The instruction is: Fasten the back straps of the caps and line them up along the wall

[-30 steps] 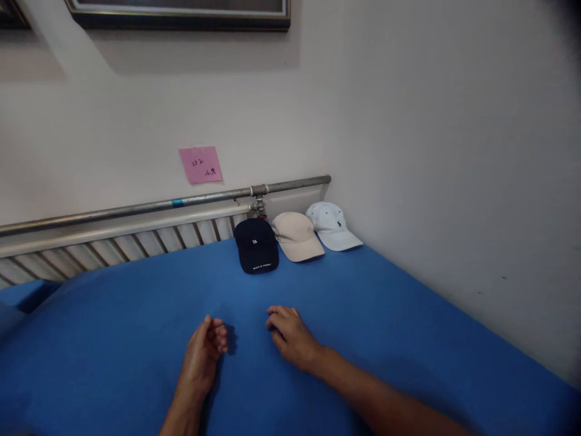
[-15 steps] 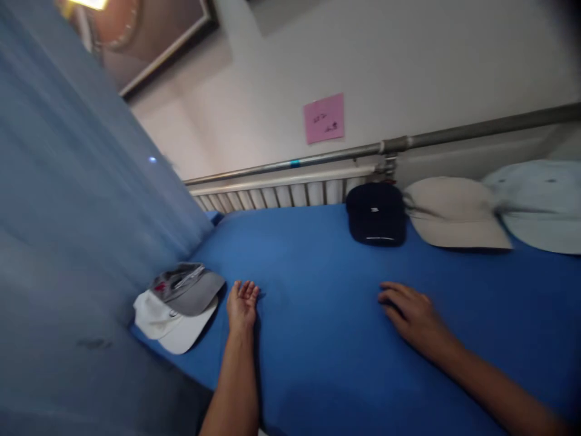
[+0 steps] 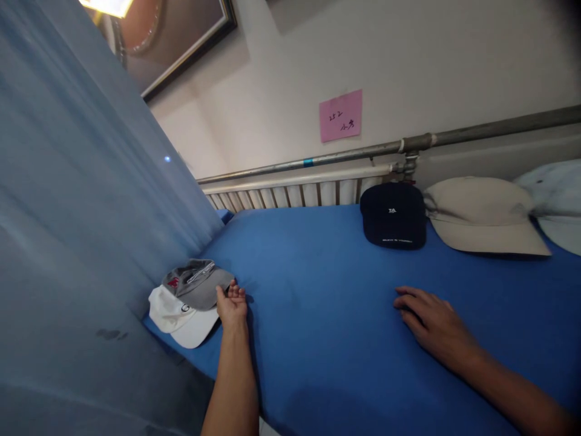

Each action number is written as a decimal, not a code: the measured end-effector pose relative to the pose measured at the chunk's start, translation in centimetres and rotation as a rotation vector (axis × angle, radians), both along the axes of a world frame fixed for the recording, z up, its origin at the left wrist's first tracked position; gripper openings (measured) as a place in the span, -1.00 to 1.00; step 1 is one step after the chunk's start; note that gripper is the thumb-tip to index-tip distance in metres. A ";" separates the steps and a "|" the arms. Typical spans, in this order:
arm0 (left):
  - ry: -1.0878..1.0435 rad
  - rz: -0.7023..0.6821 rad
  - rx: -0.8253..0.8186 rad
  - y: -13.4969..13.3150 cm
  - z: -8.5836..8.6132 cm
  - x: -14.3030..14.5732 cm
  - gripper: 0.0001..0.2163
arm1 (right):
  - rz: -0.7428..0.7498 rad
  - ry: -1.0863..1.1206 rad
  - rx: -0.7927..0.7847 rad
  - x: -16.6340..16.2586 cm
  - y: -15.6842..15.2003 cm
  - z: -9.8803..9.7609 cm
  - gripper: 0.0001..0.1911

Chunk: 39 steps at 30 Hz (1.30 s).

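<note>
- Left hand [image 3: 232,312]: palm turned upward, at the brim of the grey cap [image 3: 204,293]; fingers released and loosely bent, thumb apart from them and overlapping the brim's edge. Touching or merely overlapping in this view: cannot tell.
- Grey cap: at the left end of the blue desk [image 3: 313,284], lying on top of the white cap [image 3: 193,330], brim toward the left hand. Red mark and pale lettering on it.
- White cap: partly covered by the grey cap, with a dark round emblem at the front.
- Right hand [image 3: 431,324]: well apart from the left, palm down, on the near side of the navy cap [image 3: 394,212]; fingers released, slightly curled. Resting on the desk or just above: cannot tell.
- Far side, left to right: navy cap with white lettering; just beside it, beige cap [image 3: 485,209]; then pale blue cap [image 3: 560,203], cut by the view's edge.
- Behind: ribbed radiator [image 3: 295,195] below a metal pipe [image 3: 354,152]; pink note [image 3: 341,116] with handwriting above.
- Far left: hanging blue curtain [image 3: 91,200].
</note>
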<state>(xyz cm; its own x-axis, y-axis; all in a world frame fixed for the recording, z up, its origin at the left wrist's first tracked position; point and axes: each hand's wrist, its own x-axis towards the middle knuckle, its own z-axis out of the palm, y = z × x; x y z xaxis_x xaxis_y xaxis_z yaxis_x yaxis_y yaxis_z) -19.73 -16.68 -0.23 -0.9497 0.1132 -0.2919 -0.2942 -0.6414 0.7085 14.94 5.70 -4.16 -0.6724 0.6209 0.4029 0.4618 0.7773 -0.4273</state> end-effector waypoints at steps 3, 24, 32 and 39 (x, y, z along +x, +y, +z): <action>0.058 -0.045 0.015 0.1 0.6 0.7 -0.73 | 0.008 0.008 0.005 0.0 -0.1 0.0 -0.70; 0.875 -1.084 -0.370 12.6 3.9 15.9 -0.72 | -0.152 1.053 -1.256 4.3 -0.8 5.0 -0.69; 0.939 -1.456 -0.455 11.9 0.0 16.6 -0.72 | -0.015 1.215 -1.193 5.9 0.7 6.3 -0.47; 1.128 -1.168 -0.509 12.2 -1.0 13.7 -0.72 | 0.023 0.983 -1.164 5.4 0.0 5.9 -0.49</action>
